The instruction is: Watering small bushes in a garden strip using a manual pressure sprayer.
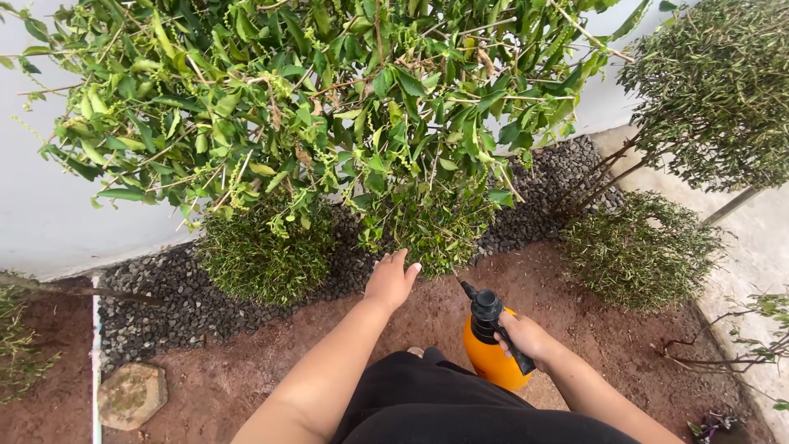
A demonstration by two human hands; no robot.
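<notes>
Black-clad lap (460,407) fills the near bottom edge of the head view, with both forearms stretching away from it. Just beyond, the right hand (523,335) is wrapped around the black handle and trigger of an orange pump sprayer (493,349), fingers closed on the grip. The bottle stands roughly upright over the reddish soil (575,288), its long axis tilted slightly so the black nozzle tip points up and to the far left, toward the foliage.

The left hand (391,281) reaches farther out, palm down, fingers loosely spread and holding nothing, fingertips touching or just short of the lower leaves of a small rounded shrub (431,226). That shrub lies directly ahead of the nozzle, so the left hand is the nearer of the two to it.

A second low shrub (263,259) sits to the left, a third (641,247) to the right, all under a tall leafy bush (329,99). Dark gravel (164,304) runs along the pale wall (49,214). Open soil lies near right; a flat stone (131,395) rests near left.
</notes>
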